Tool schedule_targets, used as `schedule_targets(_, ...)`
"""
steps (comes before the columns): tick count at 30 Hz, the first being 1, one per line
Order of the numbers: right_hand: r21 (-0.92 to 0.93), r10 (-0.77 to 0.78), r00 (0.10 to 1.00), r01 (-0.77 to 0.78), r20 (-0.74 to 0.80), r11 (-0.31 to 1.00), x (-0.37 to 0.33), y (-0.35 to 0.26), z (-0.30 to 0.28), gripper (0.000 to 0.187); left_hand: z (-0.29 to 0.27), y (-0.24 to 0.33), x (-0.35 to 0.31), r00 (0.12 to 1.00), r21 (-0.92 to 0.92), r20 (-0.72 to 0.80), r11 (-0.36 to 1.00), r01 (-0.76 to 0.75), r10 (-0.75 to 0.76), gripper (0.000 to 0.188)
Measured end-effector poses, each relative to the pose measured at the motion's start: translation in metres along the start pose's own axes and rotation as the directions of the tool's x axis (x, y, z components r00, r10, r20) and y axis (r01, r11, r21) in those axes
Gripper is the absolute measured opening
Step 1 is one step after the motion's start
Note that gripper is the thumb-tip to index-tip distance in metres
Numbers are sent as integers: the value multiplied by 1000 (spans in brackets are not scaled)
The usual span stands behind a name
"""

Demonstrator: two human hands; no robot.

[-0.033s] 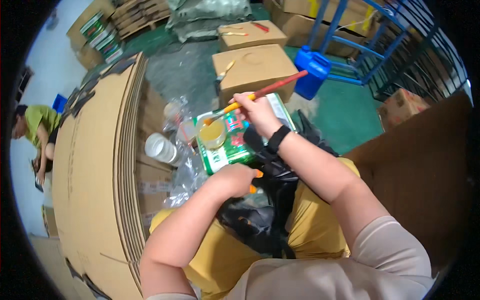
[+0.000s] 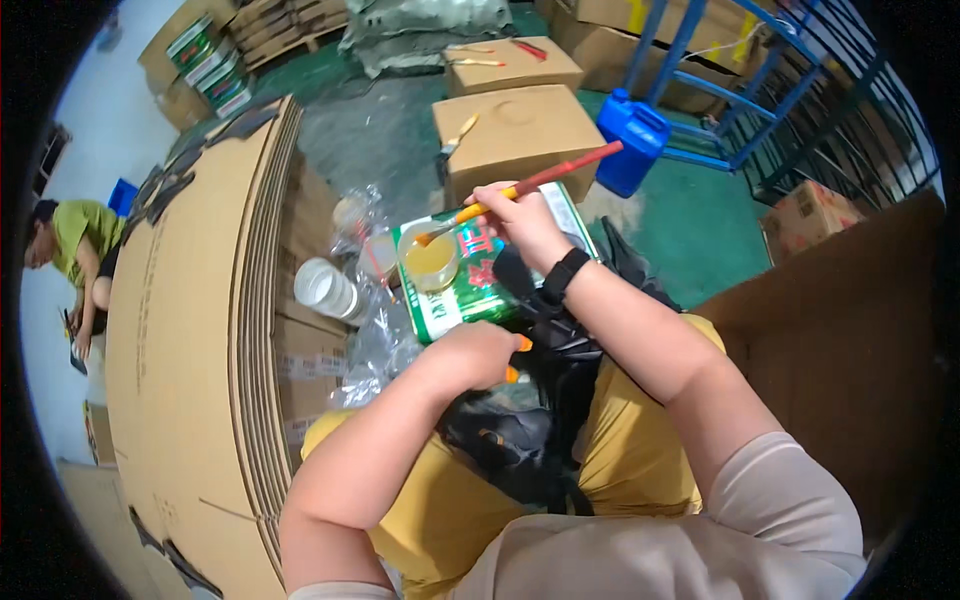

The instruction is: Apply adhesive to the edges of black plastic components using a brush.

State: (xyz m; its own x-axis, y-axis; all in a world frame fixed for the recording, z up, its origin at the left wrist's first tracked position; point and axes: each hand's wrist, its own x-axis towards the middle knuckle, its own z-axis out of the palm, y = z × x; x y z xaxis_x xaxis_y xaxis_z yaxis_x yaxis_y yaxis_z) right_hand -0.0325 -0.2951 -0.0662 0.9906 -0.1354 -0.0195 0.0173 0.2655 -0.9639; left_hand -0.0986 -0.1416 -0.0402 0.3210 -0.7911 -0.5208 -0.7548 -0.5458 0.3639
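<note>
My right hand (image 2: 520, 225), with a black band at the wrist, holds a brush (image 2: 550, 178) with a red and orange handle. Its bristles hang over the round opening (image 2: 432, 262) of a green and white rectangular tin (image 2: 480, 290), which shows yellowish liquid inside. The tin lies on its side in front of my knees. My left hand (image 2: 480, 352) is curled into a fist at the tin's near corner, its fingers closed on the black plastic bag (image 2: 510, 440) in my lap.
A white jar (image 2: 322, 287) and crumpled clear plastic bags (image 2: 375, 340) lie left of the tin. A tall stack of flat cardboard (image 2: 190, 330) stands at my left. Ahead are cartons (image 2: 520, 130), a blue canister (image 2: 632, 140) and a blue rack (image 2: 760, 90). Another person (image 2: 75, 250) crouches far left.
</note>
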Motion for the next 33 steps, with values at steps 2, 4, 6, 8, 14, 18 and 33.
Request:
schedule_targets(2, -118, 32, 998, -25, 63, 993, -5, 9, -6, 22, 9, 5, 5, 1000, -24, 1, 1000, 1, -1, 38)
schedule_targets(4, -486, -119, 972, 204, 201, 850, -12, 5, -2, 21, 13, 5, 5, 1000, -51, 12, 999, -3, 4, 41)
schedule_targets(6, -617, -216, 879, 456, 425, 641, -11, 3, -10, 19, 12, 9, 8, 1000, -60, 15, 998, -16, 17, 45)
schedule_targets(8, -587, -264, 756, 639, 599, 498, -12, -1, -16, 17, 10, 10, 10, 999, -39, 6, 998, -47, 47, 44)
schedule_targets(14, -548, -313, 845, 522, 433, 653, -19, 7, -15, 14, 10, 7, 10, 998, -41, 4, 997, -69, 69, 44)
schedule_targets(18, -7, 157, 983, -157, 94, 988, -19, 30, -28, 17, 7, 10, 12, 998, -36, 24, 998, -56, 57, 44)
schedule_targets(33, 578, 428, 901, -384, 66, 720, -2, 43, -61, 29, 14, 16, 25, 987, -11, 144, 997, -75, 76, 42)
